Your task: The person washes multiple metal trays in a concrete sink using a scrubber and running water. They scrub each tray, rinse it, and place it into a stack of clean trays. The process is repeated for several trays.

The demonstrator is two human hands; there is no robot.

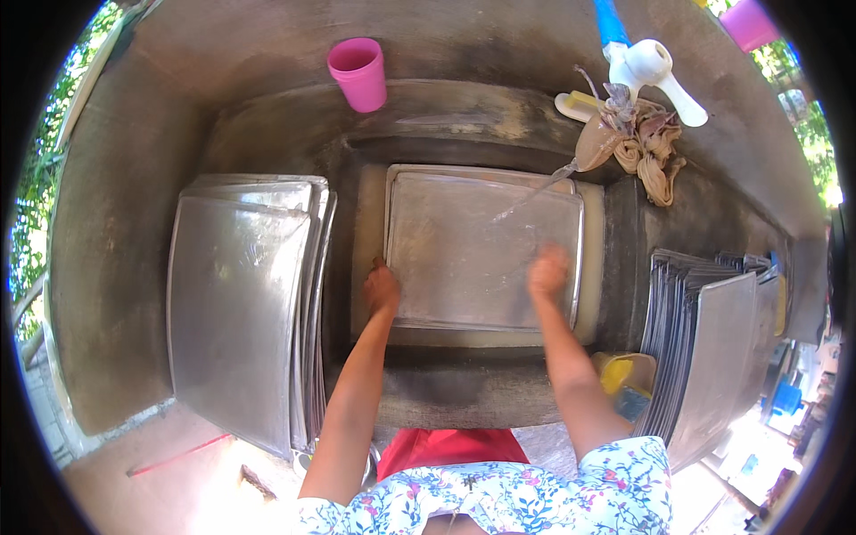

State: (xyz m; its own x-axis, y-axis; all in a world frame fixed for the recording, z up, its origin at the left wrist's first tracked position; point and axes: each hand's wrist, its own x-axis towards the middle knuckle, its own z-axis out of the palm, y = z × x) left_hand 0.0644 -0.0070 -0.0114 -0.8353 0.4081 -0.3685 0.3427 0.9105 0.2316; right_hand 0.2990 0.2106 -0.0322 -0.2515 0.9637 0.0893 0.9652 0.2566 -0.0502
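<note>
A shallow rectangular metal tray (473, 259) lies over another one in the basin in front of me, in cloudy water. My left hand (382, 289) is closed at the tray's left edge. Over the right part of the tray is my right hand (547, 271), smeared by motion; its fingers look curled, and anything under them is hidden. Water runs onto the tray from a wet cloth (599, 143) tied below a white tap (644, 64).
Metal trays (236, 303) lean in a stack at left, and several more trays (713, 348) stand on edge at right. A pink cup (358, 75) sits on the back ledge. Near the right stack is a yellowish container (635, 366). Concrete walls surround the basin.
</note>
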